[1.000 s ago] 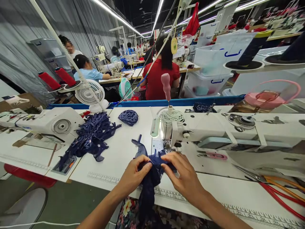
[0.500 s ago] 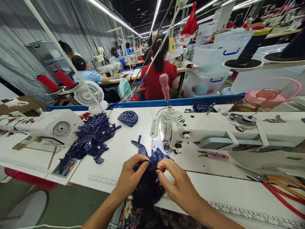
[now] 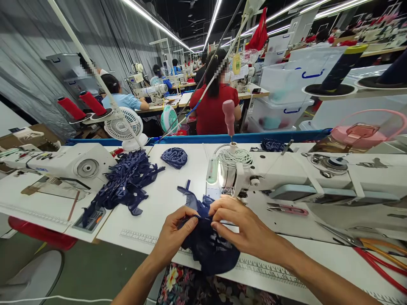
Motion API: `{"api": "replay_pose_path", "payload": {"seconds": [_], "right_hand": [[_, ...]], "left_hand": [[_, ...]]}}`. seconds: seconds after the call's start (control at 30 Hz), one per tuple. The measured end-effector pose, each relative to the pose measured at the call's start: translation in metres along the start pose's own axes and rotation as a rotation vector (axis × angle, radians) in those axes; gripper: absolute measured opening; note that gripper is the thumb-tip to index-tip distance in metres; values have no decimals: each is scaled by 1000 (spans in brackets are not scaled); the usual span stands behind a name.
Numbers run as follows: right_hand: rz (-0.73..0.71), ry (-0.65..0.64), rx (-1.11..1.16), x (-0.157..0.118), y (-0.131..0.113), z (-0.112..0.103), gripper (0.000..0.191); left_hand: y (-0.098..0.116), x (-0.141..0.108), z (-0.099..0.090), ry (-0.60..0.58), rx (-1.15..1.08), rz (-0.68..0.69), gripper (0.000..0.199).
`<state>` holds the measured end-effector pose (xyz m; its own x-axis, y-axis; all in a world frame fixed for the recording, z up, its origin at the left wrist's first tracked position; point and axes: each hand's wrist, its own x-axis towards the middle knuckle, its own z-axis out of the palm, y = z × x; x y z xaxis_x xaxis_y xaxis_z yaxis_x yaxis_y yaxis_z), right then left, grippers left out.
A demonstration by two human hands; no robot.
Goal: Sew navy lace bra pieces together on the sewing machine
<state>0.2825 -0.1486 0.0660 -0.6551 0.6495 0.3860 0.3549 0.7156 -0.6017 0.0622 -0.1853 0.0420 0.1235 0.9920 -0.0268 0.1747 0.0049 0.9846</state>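
Note:
A piece of navy patterned fabric [image 3: 213,250] hangs over the table's front edge, between my two hands. My left hand [image 3: 178,226] pinches its upper edge between thumb and forefinger. On the other side, my right hand [image 3: 233,216] is closed, its fingertips gripping the same fabric near the top. A narrow strip of the cloth reaches out beyond my hands on the white tabletop. Just behind my right hand is the head of a sewing machine [image 3: 230,178], its needle area partly hidden by my fingers.
A heap of navy fabric pieces [image 3: 127,182] lies left, with a folded navy piece [image 3: 174,157] nearby. Thread snips [image 3: 288,209] rest on the machine bed. Scissors [image 3: 346,237] with orange handles lie at right. A second sewing machine [image 3: 85,167] stands left; a pink screwdriver handle [image 3: 228,114] sticks up behind.
My right hand has moved up and forward, toward the needle area. The hanging fabric has spread out to the right below my hands. The view has shifted slightly.

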Motion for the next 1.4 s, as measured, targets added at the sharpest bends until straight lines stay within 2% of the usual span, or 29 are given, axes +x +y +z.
{"api": "replay_pose_path", "payload": {"seconds": [0.17, 0.23, 0.3, 0.37, 0.43, 0.5, 0.57, 0.63, 0.7, 0.77, 0.8, 0.87, 0.93, 1.03, 1.1, 1.17, 1.23, 1.33, 1.4], "right_hand": [[147, -22, -132, 5, -6, 12, 12], [209, -80, -160, 11, -7, 26, 6], [222, -167, -123, 22, -10, 47, 13], [231, -266, -10, 38, -18, 69, 8], [310, -307, 276, 55, -31, 89, 7], [421, -293, 688, 70, -44, 102, 16], [520, -251, 1034, 75, -52, 106, 29], [611, -171, 1204, 68, -46, 102, 40], [693, -45, 1151, 50, -25, 93, 44], [728, 76, 847, 24, 5, 84, 37], [711, 103, 608, 10, 20, 79, 32], [650, 76, 186, -16, 45, 69, 20], [550, 53, -82, -35, 60, 62, 9], [270, 85, -392, -47, 67, 56, 10], [117, 114, -508, -48, 68, 55, 15], [72, 109, -524, -48, 70, 55, 18], [78, 86, -518, -50, 73, 54, 19], [81, 86, -514, -52, 77, 50, 23], [71, 98, -518, -52, 80, 47, 24]], "left_hand": [[-13, -9, 3, 97, -65, -47, 25], [-25, -14, 3, 166, -94, -94, 28], [-38, -22, -7, 244, -70, -121, 32], [-44, -32, -32, 312, 49, -109, 36], [-36, -43, -70, 354, 279, -57, 38], [-14, -48, -105, 346, 534, 43, 36], [12, -43, -123, 350, 758, 160, 30], [29, -23, -113, 289, 910, 260, 25], [25, 10, -80, 119, 976, 324, 19], [5, 48, -35, -59, 948, 378, 24], [-8, 65, -13, -87, 932, 388, 23], [-32, 90, 24, -98, 916, 405, 19], [-48, 103, 47, -79, 913, 417, 14], [-52, 107, 59, -37, 938, 421, 5], [-49, 103, 59, -16, 976, 432, 7], [-48, 94, 59, -47, 1014, 474, 5], [-53, 83, 59, -94, 1055, 581, 13], [-67, 71, 57, -88, 1109, 725, 19], [-73, 71, 55, -93, 1119, 741, 23]]}}
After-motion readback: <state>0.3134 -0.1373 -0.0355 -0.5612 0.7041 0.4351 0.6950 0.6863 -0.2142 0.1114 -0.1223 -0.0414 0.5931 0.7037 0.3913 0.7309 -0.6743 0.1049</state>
